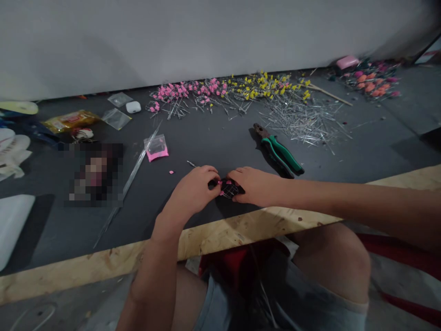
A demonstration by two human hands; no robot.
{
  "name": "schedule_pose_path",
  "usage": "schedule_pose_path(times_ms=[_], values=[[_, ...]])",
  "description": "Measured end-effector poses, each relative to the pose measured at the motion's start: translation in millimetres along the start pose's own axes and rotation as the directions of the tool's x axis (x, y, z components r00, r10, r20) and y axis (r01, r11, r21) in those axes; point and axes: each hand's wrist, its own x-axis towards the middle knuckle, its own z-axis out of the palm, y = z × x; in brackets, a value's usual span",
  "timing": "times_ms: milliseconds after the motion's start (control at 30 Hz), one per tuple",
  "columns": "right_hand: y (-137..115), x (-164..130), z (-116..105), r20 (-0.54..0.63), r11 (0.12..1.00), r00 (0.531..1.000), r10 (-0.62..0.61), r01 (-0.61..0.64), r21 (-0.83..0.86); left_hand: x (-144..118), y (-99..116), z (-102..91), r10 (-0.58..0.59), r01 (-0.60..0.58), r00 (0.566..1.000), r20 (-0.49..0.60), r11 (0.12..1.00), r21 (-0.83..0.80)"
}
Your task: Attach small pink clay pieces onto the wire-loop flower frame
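While both arms reach in from the near edge, the head view shows the left hand (195,186) and the right hand (253,185) meeting over a small black piece (230,188) with thin wires and pink beads on it, each hand pinching one side of it with curled fingers. The piece sits low over the dark surface (213,142), close to its pale wooden edge (241,227). Just beyond the right hand lie green-handled pliers (280,151), apart from it. Farther back runs a row of pink-tipped pins (179,92) and yellow-tipped pins (265,85), with a heap of bare metal pins (303,119) beside them. Left of the hands lie a small pink-edged bag (156,147) and a long clear rod (129,181).
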Motion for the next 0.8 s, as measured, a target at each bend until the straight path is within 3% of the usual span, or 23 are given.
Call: schedule_pose_path(times_ms=[200,333,633,800], values=[[-1,0,-2,0.013,1.000,1.000,0.016,-0.016,0.008,-1,-2,-2.0,0.007,-0.007,1.000,-0.014,0.999,-0.035],[3,1,-3,0.000,0.999,1.000,0.021,-0.021,0.030,-6,-7,-7.1,-0.059,0.055,0.997,-0.049,0.995,-0.082],[31,13,-8,-0.044,0.992,0.993,0.110,-0.107,0.059,-6,-20,-10.9,-0.098,0.108,0.987,-0.126,0.991,0.081],[48,22,-25,-0.092,0.983,0.978,0.186,-0.185,0.014,-3,-23,-9.0,-0.224,0.247,0.962,-0.156,0.958,0.148]])
